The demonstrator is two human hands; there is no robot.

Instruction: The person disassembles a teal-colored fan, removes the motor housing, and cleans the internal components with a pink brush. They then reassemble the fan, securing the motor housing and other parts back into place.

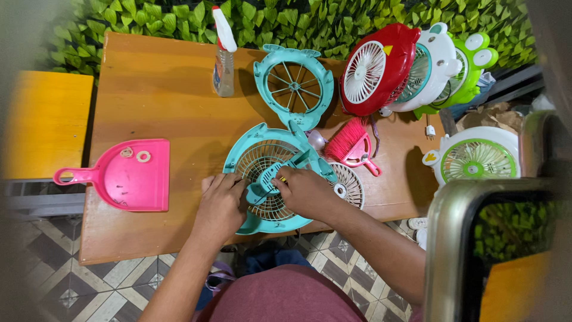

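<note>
A person works on a teal fan housing (271, 179) lying flat near the front edge of a wooden table (161, 89), seen from above. Far to the left of the housing, a pink dustpan (128, 175) rests on the table with two small rings in it. The left hand (221, 206) presses down on the housing's left side, fingers curled over its white grille. The right hand (305, 189) sits just right of the housing's centre, closed around a yellow-tipped tool whose kind cannot be made out, against the teal bracket over the grille. Behind the housing stand a spray bottle (224, 59) and a detached teal fan cover (294, 85). Just right of the housing lie a white grille (350, 185) and a pink hand brush (351, 146). Further right and behind, a red fan (378, 68), a white fan (430, 65) and a green fan (471, 65) lean together against a leafy wall; another white fan with a green ring (476, 156) sits at the far right.
</note>
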